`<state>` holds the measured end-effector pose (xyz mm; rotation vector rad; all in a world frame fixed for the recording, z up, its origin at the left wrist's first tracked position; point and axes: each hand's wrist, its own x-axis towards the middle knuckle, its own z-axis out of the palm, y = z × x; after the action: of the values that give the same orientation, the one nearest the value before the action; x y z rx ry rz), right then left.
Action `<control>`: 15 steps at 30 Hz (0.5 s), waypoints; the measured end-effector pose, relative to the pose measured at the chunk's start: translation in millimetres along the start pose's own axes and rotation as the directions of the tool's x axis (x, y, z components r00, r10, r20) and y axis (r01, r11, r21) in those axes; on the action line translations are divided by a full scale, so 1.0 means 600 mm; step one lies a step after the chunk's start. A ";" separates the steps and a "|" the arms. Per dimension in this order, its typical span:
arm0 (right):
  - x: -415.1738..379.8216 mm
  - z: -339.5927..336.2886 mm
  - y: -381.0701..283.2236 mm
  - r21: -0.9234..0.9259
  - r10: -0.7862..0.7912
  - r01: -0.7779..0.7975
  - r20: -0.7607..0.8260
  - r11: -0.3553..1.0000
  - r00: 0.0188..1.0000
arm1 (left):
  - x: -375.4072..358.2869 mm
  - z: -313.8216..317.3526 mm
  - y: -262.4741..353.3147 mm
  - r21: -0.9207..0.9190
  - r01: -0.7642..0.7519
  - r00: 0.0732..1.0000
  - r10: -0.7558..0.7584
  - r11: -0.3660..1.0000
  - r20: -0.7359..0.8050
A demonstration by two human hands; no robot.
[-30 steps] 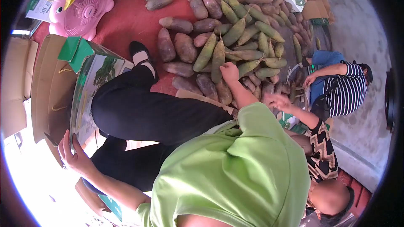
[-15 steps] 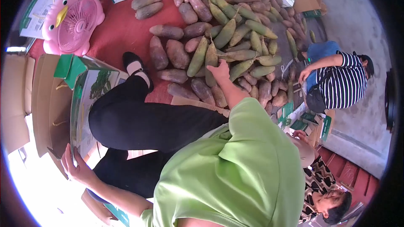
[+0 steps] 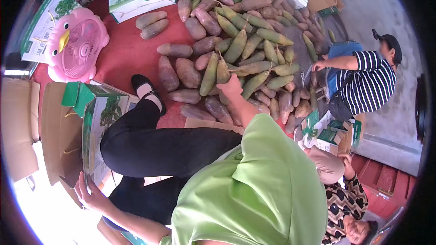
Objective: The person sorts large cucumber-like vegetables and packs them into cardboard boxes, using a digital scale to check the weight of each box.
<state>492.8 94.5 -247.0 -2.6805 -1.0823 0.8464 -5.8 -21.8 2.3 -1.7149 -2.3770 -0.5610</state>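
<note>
My right hand (image 3: 230, 88) is closed around the lower end of a long green radish (image 3: 222, 71) in the pile. Other green radishes (image 3: 210, 75) lie close beside it, and brownish-purple ones (image 3: 188, 73) spread to the left. My left hand (image 3: 92, 196) grips the rim of an open cardboard box (image 3: 96, 138) with a green leaf print, near my knees. Part of its fingers is hidden by the box edge.
A pink chick-shaped fan (image 3: 77, 45) stands on the red floor covering (image 3: 122, 54). Printed cartons (image 3: 143, 2) are stacked at the top. A person in a striped shirt (image 3: 368, 86) sits at the right; another in a patterned top (image 3: 345, 199) is at the lower right, by small open boxes (image 3: 331, 134).
The view has shifted, so most things sit slightly lower. My right hand stays on the same green radish and my left hand on the box. The person in stripes has raised their head.
</note>
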 end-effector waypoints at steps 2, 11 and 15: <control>0.000 0.003 0.006 0.053 -0.058 0.058 -0.005 0.997 0.998 | -0.002 0.001 -0.007 -0.011 0.014 1.000 -0.014 1.000 0.001; 0.000 -0.084 -0.078 0.819 -0.351 -0.076 0.325 0.568 0.878 | 0.001 0.000 0.001 -0.024 0.009 1.000 -0.009 1.000 -0.006; -0.003 -0.095 -0.124 0.882 -0.493 -0.320 0.461 0.346 0.738 | 0.002 -0.003 0.008 -0.033 0.015 1.000 -0.016 0.999 -0.023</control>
<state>478.1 152.7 -175.3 -1.2362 -0.4485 1.7984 -1.6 -20.1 5.4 -1.6950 -2.3802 -0.6228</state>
